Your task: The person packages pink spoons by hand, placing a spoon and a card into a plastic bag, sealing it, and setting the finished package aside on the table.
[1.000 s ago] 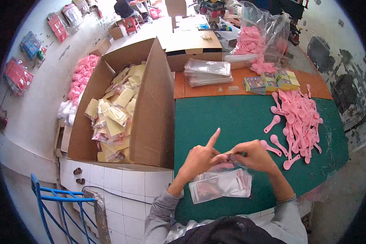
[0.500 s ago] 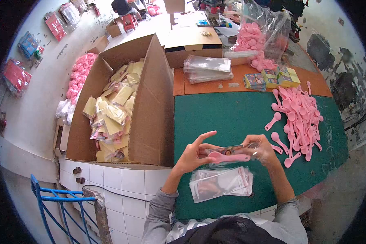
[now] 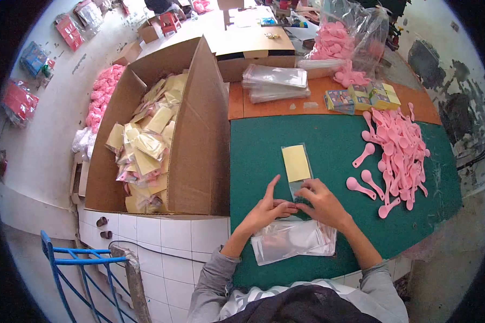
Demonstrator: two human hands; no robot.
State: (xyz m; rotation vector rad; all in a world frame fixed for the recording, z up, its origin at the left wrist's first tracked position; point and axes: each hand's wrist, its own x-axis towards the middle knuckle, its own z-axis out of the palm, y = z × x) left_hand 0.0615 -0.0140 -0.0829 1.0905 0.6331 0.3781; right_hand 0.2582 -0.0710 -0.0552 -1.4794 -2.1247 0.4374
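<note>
A clear plastic bag [image 3: 300, 185] with a yellow card [image 3: 296, 163] inside lies on the green table top, its near end between my hands. My left hand [image 3: 265, 214] pinches that near end, with the index finger pointing up and away. From the right, my right hand [image 3: 324, 203] has its fingers bent over the same end and pressed together on the plastic. Whether the pink spoon is under the card cannot be seen. Just below my hands lies a stack of flat clear bags [image 3: 293, 242].
Pink measuring spoons [image 3: 399, 156] are heaped at the right. Behind are stacked cards [image 3: 361, 99], more clear bags [image 3: 275, 83] and a big bag of pink pieces [image 3: 334, 43]. A tall cardboard box [image 3: 202, 134] of filled packets stands left, near a blue metal frame [image 3: 83, 262].
The bag, held up with a pink spoon and a card showing, now lies on the table with its yellow side up. Both hands have come down to its near end.
</note>
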